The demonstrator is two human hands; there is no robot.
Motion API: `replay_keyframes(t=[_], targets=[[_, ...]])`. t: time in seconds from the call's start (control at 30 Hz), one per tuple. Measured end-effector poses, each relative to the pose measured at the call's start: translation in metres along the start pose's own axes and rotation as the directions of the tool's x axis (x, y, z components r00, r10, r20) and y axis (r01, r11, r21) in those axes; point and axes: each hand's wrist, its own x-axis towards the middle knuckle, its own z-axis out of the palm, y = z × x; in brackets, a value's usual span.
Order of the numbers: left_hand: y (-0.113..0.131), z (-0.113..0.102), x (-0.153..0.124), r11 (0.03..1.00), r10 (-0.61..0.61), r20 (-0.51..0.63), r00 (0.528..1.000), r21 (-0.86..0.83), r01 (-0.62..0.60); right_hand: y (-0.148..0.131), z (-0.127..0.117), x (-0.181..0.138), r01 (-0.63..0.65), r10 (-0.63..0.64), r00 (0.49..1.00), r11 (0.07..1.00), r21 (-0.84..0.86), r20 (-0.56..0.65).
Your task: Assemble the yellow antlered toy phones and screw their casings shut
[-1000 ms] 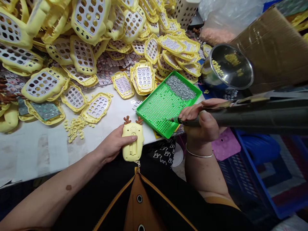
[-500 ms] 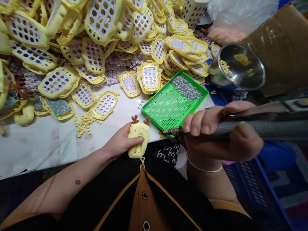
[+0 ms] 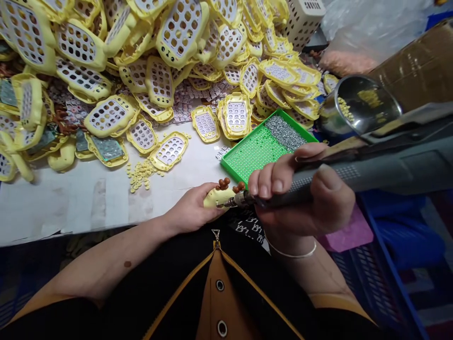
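Observation:
My left hand (image 3: 193, 208) is closed around a pale yellow plastic toy (image 3: 214, 197) with brown antlers, tilted at the table's front edge. An electric screwdriver (image 3: 300, 186) is gripped in my right hand (image 3: 304, 193), its grey body lying across the palm. The metal tip of the screwdriver points left and meets the side of the toy; the exact contact is too small to make out. Just behind my right fingers lies a green perforated tray (image 3: 255, 153) with a heap of small silver screws (image 3: 285, 133) at its far end.
Yellow toy shells (image 3: 118, 115) are piled along the back and left. Small yellow pieces (image 3: 139, 174) lie loose on the white table (image 3: 88, 198). A steel bowl (image 3: 385, 115) and a cardboard box (image 3: 417, 71) stand at the right. Below is a blue crate (image 3: 385, 283).
The screwdriver has moved left and down until its tip is at the toy. My left hand has tilted the toy, so its back no longer faces up fully. The view has shifted left.

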Motion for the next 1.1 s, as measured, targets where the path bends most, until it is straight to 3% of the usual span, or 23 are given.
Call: replay_keyframes(t=[0.37,0.43,0.53,0.7,0.9,1.03,1.1], targets=[[-0.001,-0.005,0.003,0.987,0.043,0.039,0.998,0.153,-0.048,0.005,0.0,0.004,0.029,-0.039,0.995,0.993,-0.112,-0.092],[-0.002,-0.006,0.007,0.994,-0.007,0.05,0.999,0.106,0.001,0.008,0.003,0.004,0.042,-0.056,0.991,0.992,-0.117,-0.122],[-0.006,-0.006,0.013,0.984,-0.142,0.12,0.983,-0.094,0.154,0.015,0.005,0.002,0.108,-0.121,0.984,0.989,-0.106,-0.13],[-0.01,-0.005,0.021,0.919,-0.278,0.159,0.948,-0.243,0.31,0.027,0.001,-0.007,0.182,-0.168,0.981,0.97,-0.163,0.097],[-0.014,-0.007,0.025,0.939,-0.257,0.159,0.953,-0.191,0.285,0.031,-0.002,-0.011,0.134,-0.071,0.957,0.969,-0.208,0.282],[-0.018,-0.008,0.026,0.941,-0.245,0.171,0.954,-0.195,0.276,0.034,-0.002,-0.004,0.145,-0.045,0.878,0.974,-0.175,0.476],[-0.017,-0.009,0.026,0.928,-0.251,0.107,0.962,-0.257,0.271,0.035,-0.002,-0.001,0.16,-0.057,0.854,0.975,-0.155,0.518]])
